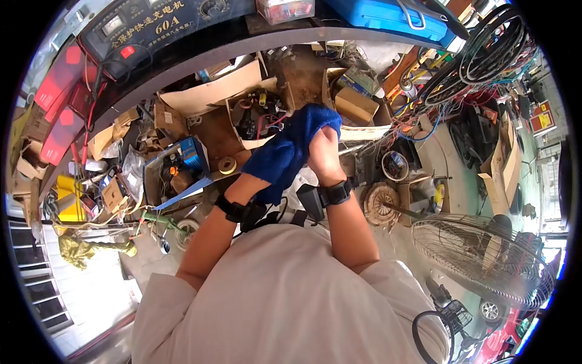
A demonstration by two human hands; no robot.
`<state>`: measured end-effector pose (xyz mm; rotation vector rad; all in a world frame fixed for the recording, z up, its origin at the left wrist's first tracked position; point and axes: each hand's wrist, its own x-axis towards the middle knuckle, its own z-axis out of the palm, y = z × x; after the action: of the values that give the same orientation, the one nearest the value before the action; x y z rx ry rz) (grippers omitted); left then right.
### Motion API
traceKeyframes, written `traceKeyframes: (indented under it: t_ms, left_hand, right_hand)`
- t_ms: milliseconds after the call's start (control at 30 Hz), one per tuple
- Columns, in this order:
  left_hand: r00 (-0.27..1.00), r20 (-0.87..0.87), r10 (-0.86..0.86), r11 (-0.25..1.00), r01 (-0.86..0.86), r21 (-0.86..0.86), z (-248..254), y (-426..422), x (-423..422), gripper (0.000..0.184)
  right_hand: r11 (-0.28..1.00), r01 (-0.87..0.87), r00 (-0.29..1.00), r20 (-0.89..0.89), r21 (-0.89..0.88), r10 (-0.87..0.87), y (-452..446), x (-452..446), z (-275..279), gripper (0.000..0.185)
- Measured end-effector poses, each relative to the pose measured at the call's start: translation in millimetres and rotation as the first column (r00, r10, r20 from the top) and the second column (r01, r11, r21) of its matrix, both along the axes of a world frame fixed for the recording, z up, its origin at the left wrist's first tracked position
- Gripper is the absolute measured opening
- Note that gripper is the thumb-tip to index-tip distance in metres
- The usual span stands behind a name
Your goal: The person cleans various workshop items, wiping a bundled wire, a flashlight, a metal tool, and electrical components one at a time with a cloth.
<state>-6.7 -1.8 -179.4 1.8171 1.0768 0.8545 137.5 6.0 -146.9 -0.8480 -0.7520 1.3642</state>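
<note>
A dark blue cloth (282, 151) is bunched up in front of my chest. My right hand (324, 156) is closed around its upper right end, with the knuckles turned up. The cloth drapes over my left hand (248, 184), so only the part near the wrist shows and its fingers are hidden. Both wrists wear black straps with box-shaped units. Beneath the cloth, some clear plastic and the boxes on the lower level are partly covered.
Ahead runs a dark shelf edge (242, 50) bearing a battery charger (160, 30) and a blue case (388, 17). Below are cartons of parts (257, 115) and a tape roll (227, 165). On the right stand a caged fan (479, 258), coiled black cables (491, 54) and a round clutch-like disc (381, 203).
</note>
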Motion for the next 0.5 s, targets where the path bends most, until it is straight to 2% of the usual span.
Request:
traceKeyframes:
  t_ms: [33,67,133,167,233,267,300,333,367,400,433,467,500]
  left_hand:
    - [0.999,0.037,0.011,0.998,-0.009,-0.055,-0.1,1.0,2.4,0.027]
    - [0.992,-0.11,-0.061,0.992,0.073,0.104,0.5,2.1,3.9,0.025]
    - [0.902,-0.416,-0.115,0.887,0.281,0.365,19.4,1.0,7.0,0.021]
    - [0.872,-0.479,-0.098,0.911,0.272,0.309,29.4,-1.7,9.2,0.02]
    - [0.795,-0.601,-0.078,0.95,0.241,0.196,44.7,-5.0,12.0,0.016]
    - [0.845,-0.534,-0.032,0.933,0.216,0.286,32.4,-2.4,7.1,0.014]
    - [0.888,-0.459,0.008,0.909,0.185,0.372,9.2,3.0,-0.8,0.013]
    - [0.924,-0.379,0.04,0.879,0.148,0.454,4.5,6.1,-4.3,0.012]
    - [0.826,-0.532,0.186,0.897,0.078,0.436,0.7,8.1,-7.3,0.01]
    - [0.811,-0.534,0.237,0.903,0.019,0.43,6.8,9.0,-11.0,0.011]
    - [0.792,-0.537,0.29,0.904,-0.042,0.426,13.8,10.5,-16.7,0.011]
    - [0.77,-0.54,0.34,0.901,-0.102,0.423,17.7,13.9,-22.8,0.012]
    - [0.877,-0.301,0.373,0.848,-0.191,0.494,13.2,21.4,-27.6,0.017]
  right_hand:
    - [1.0,0.006,0.999,-0.031,0.026,-0.005,0.8,-0.9,2.7,0.021]
    - [0.999,0.046,0.988,-0.144,-0.009,-0.046,2.0,-0.1,5.5,0.022]
    - [0.991,0.103,0.925,-0.359,-0.089,-0.129,5.9,0.1,9.9,0.024]
    - [0.973,0.117,0.888,-0.418,-0.2,-0.193,9.7,0.2,10.1,0.026]
    - [0.979,0.141,0.981,-0.111,-0.148,-0.158,12.0,4.3,-5.1,0.027]
    - [0.982,0.148,0.988,0.05,-0.118,-0.143,12.4,8.3,-11.2,0.028]
    - [0.987,0.081,0.972,0.229,-0.139,-0.047,7.4,11.5,-2.2,0.03]
    - [0.995,0.028,0.986,0.169,-0.099,-0.011,3.2,11.7,-2.8,0.03]
    - [0.998,-0.023,0.994,0.108,-0.057,0.029,-1.5,10.8,-4.3,0.03]
    - [0.997,-0.073,0.996,0.047,-0.013,0.074,-4.8,9.9,-6.2,0.03]
    - [0.971,-0.24,0.969,0.06,0.016,0.238,-4.9,14.1,-21.5,0.039]
    - [0.949,-0.306,0.952,0.041,0.082,0.303,-5.8,11.9,-28.5,0.043]
    - [0.918,-0.366,0.93,0.028,0.149,0.366,-7.4,7.2,-29.3,0.048]
